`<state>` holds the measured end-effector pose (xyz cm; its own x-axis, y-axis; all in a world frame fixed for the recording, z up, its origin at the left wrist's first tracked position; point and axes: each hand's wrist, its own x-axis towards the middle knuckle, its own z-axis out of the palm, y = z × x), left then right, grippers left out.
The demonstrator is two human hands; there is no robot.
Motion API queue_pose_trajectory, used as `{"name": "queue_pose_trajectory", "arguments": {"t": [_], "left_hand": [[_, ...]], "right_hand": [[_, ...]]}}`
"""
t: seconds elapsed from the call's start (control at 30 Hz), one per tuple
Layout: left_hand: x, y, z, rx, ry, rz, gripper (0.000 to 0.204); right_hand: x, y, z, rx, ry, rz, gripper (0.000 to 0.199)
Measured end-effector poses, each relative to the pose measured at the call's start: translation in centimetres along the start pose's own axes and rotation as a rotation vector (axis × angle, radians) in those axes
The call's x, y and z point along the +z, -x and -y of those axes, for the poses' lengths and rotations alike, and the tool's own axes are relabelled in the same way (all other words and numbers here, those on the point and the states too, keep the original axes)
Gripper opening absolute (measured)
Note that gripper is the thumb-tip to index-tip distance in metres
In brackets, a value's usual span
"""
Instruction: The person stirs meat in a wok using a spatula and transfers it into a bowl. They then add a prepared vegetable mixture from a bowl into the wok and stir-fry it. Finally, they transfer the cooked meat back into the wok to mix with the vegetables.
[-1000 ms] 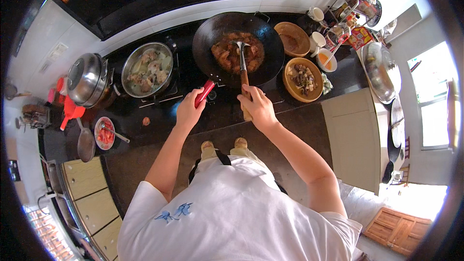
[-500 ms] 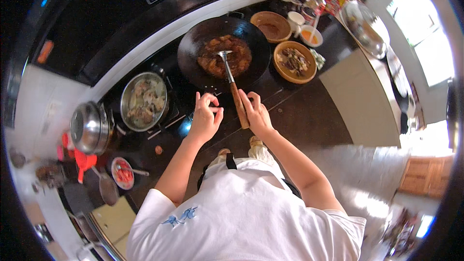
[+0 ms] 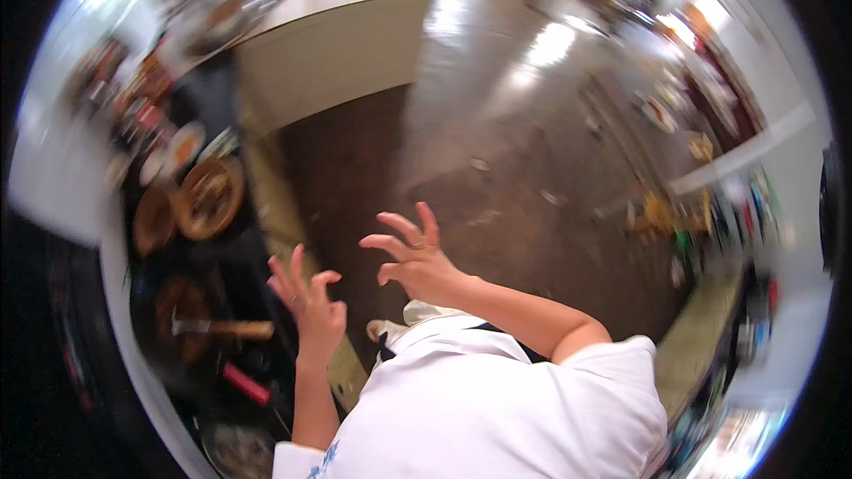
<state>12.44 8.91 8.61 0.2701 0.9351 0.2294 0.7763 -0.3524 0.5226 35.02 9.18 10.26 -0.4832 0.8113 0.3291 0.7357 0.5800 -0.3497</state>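
Note:
My left hand is raised near the counter's edge, fingers apart and bent, holding nothing. To its right my right hand hangs over the floor, empty, with fingers spread and curled. Left of my left hand, a spatula with a wooden handle rests in the dark wok; neither hand touches it. Farther along the counter, a brown bowl of food stands beside another brown bowl. Motion blurs the wok's contents.
A red bar-shaped thing lies near the wok, close to a pan of food at the lower left. A small bowl with orange contents stands past the brown bowls. Cluttered shelves line the right side beyond the dark floor.
My right hand has let go of the spatula, which stays in the wok. My view and body have turned right, so the stove now lies at the left. Both hands' fingers have spread.

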Motion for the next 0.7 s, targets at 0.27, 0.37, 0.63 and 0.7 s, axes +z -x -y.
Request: {"name": "queue_pose_trajectory", "arguments": {"t": [0.27,0.37,0.63,0.7], "left_hand": [[12.1,-5.9,-13.8,0.341,0.047,0.373,0.044],[18.4,-8.0,-19.3,0.329,0.235,0.539,0.055],[33.9,-13.9,-39.8,0.122,0.457,1.143,0.09],[37.2,-15.6,-43.9,0.339,0.417,1.132,0.089]], "right_hand": [[-6.5,14.2,-10.3,0.551,0.136,-0.402,0.05],[-9.3,20.5,-14.8,0.694,-0.079,-0.516,0.069],[-19.5,36.6,-28.4,0.878,-0.525,-0.685,0.08],[-22.8,39.3,-31.1,0.887,-0.249,-0.583,0.07]]}}
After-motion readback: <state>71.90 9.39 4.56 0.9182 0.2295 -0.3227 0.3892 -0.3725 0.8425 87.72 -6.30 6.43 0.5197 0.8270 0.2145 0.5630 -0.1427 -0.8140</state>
